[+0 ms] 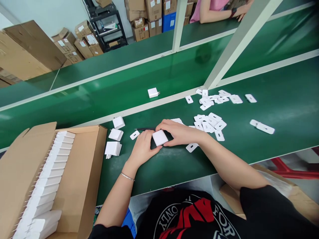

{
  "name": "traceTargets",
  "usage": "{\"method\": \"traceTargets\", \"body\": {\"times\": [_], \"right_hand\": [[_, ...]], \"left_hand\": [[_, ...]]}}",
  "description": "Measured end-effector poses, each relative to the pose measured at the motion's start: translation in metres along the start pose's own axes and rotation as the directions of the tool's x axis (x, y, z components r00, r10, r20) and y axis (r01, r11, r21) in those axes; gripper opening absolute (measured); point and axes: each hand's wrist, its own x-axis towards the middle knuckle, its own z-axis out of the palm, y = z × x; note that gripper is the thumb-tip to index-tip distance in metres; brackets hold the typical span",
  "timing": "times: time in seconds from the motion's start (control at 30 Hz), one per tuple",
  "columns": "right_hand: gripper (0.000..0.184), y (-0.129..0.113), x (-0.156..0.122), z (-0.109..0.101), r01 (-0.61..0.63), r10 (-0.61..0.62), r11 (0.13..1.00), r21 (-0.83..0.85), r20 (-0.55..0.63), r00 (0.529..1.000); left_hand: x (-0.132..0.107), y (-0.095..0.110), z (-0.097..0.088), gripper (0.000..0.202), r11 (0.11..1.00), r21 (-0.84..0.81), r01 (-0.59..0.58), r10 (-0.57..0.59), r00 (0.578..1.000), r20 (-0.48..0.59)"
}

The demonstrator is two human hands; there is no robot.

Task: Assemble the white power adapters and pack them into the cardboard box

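Both my hands grip a white square charger (159, 137) above the green table (174, 166). My left hand (142, 147) holds its left side with fingers curled. My right hand (179, 132) wraps over its top and right side. Black tweezers (144, 129) lie just behind my left hand. A small white slotted label (134, 134) lies left of my left hand, another label (191, 147) under my right wrist.
Three white chargers (114, 139) sit left of my hands, beside an open cardboard box (82, 179) with a row of chargers (46, 179). Several loose labels (211, 122) lie to the right. One charger (153, 92) rests on the belt. Another person's arm (219, 13) leans at the far side.
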Motion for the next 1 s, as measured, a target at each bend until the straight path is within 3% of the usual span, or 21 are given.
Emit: {"method": "traceTargets", "body": {"times": [0.1, 0.2, 0.33, 0.43, 0.53, 0.67, 0.8, 0.9, 1.0], "right_hand": [[0.042, -0.004, 0.002, 0.006, -0.002, 0.001, 0.997, -0.079, -0.012, 1.000], [0.034, -0.005, 0.004, 0.010, -0.001, -0.002, 0.994, -0.113, -0.024, 1.000], [0.037, -0.003, 0.005, 0.012, 0.027, -0.027, 1.000, 0.000, -0.069, 0.997], [0.039, -0.005, 0.006, 0.012, 0.079, -0.068, 0.993, 0.088, -0.115, 0.991], [0.043, -0.009, 0.008, 0.018, 0.114, -0.094, 0.986, 0.120, -0.161, 0.982], [0.051, -0.009, 0.014, 0.035, 0.136, -0.122, 0.990, 0.043, -0.240, 0.963], [0.074, -0.005, 0.021, 0.052, 0.176, -0.185, 0.983, -0.058, -0.314, 0.931], [0.084, 0.000, 0.023, 0.057, 0.233, -0.237, 0.970, -0.063, -0.430, 0.871], [0.076, 0.004, 0.023, 0.054, 0.233, -0.231, 0.970, -0.067, -0.542, 0.808]], "left_hand": [[0.000, -0.004, 0.002, 0.041, 0.999, 0.031, 0.037, -0.039, 0.997, 0.068], [-0.001, -0.004, 0.002, 0.037, 0.994, -0.002, 0.110, -0.109, 0.992, 0.062], [-0.004, -0.001, -0.004, 0.042, 0.950, -0.229, 0.210, -0.205, 0.978, 0.045], [-0.005, -0.001, -0.008, 0.060, 0.802, -0.555, 0.223, -0.177, 0.975, 0.137], [-0.004, -0.005, -0.009, 0.061, 0.609, -0.760, 0.225, -0.147, 0.974, 0.170], [-0.002, -0.014, -0.004, 0.054, 0.605, -0.767, 0.212, -0.252, 0.965, 0.068], [-0.001, -0.017, 0.001, 0.057, 0.621, -0.768, 0.159, -0.294, 0.955, -0.041], [-0.001, -0.011, -0.004, 0.059, 0.643, -0.760, 0.097, -0.312, 0.939, -0.144], [-0.009, 0.000, -0.022, 0.064, 0.708, -0.705, 0.025, -0.343, 0.885, -0.314]]}}
